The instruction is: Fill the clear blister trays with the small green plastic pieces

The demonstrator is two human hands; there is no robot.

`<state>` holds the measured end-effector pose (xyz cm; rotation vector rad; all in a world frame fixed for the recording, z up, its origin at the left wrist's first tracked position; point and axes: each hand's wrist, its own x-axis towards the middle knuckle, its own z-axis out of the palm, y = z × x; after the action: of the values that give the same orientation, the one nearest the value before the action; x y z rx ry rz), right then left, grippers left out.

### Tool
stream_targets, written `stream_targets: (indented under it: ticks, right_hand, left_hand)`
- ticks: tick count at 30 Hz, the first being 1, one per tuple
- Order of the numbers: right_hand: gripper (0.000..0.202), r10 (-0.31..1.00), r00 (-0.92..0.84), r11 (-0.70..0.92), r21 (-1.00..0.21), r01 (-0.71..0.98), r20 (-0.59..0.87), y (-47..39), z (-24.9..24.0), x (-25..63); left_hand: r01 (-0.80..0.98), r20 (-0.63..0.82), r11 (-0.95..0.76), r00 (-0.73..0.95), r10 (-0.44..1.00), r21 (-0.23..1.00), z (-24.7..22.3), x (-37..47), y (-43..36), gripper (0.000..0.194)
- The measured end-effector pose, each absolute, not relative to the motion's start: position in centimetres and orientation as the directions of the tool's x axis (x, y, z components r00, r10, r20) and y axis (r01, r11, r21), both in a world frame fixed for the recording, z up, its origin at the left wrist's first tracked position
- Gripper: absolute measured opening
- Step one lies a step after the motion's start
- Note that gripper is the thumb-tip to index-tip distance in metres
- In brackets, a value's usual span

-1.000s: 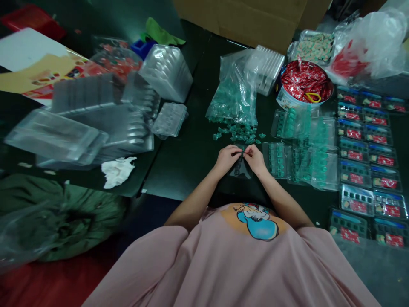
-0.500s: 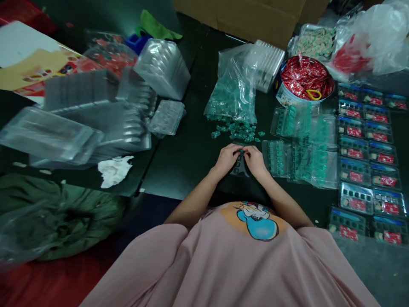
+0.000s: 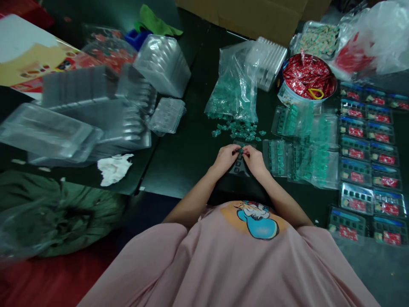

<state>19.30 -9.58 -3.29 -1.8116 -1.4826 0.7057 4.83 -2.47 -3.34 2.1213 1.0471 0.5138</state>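
both hands point(image 3: 240, 156) on ridged clear plastic tray point(image 3: 239, 164)

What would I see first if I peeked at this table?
Probably the round tub of shiny red packets at the top right, with yellow-handled scissors on top. Next, the clear bag spilling little green pieces in the middle. Just below it, the left hand and right hand pinch one green piece together.

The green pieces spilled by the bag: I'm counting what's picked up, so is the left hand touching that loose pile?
Apart. The head view shows dark table between the left hand and the loose green pieces beyond it.
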Motion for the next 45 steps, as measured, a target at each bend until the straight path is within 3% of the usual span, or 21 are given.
stream_targets:
  ticks: [7, 13, 19, 27, 32, 37, 42, 45]
  right_hand:
    - [0.023, 0.982, 0.185, -0.103, -0.705, 0.702, 0.041, -9.6, -3.3, 19.5]
    - [0.024, 0.981, 0.195, -0.160, -0.641, 0.751, -0.015, -9.7, -3.3, 19.9]
    - [0.024, 0.981, 0.194, -0.168, -0.612, 0.773, -0.024, -9.6, -3.1, 20.0]
    - [0.023, 0.991, 0.135, -0.129, -0.364, 0.923, -0.009, -9.0, -2.6, 19.7]
    - [0.026, 0.994, 0.107, -0.112, -0.292, 0.950, -0.035, -9.1, -2.7, 19.4]
    - [0.021, 0.994, 0.099, -0.108, -0.300, 0.948, -0.045, -9.6, -1.9, 19.9]
    - [0.021, 0.995, 0.095, -0.089, -0.472, 0.877, -0.011, -9.7, -1.6, 20.7]
    - [0.021, 0.996, 0.090, -0.085, -0.560, 0.824, -0.019, -9.3, -2.1, 20.7]
  left_hand:
    - [0.427, 0.059, -0.383, 0.601, 0.797, 0.819, -3.1, 4.9, -2.1, 0.020]
    - [0.426, 0.096, -0.461, 0.646, 0.758, 0.779, -3.8, 5.8, -2.2, 0.019]
    - [0.479, 0.039, -0.449, 0.649, 0.759, 0.754, -3.7, 6.0, -1.7, 0.019]
    - [0.460, -0.034, -0.382, 0.673, 0.739, 0.802, -3.0, 5.3, -1.1, 0.024]
    - [0.500, -0.043, -0.392, 0.657, 0.752, 0.772, -3.2, 5.4, -1.0, 0.019]
    - [0.499, -0.052, -0.422, 0.689, 0.723, 0.757, -3.3, 5.4, -0.8, 0.018]
    - [0.443, -0.076, -0.347, 0.699, 0.711, 0.827, -3.8, 5.1, -0.5, 0.029]
    - [0.456, -0.085, -0.359, 0.706, 0.703, 0.814, -4.1, 5.2, -0.3, 0.025]
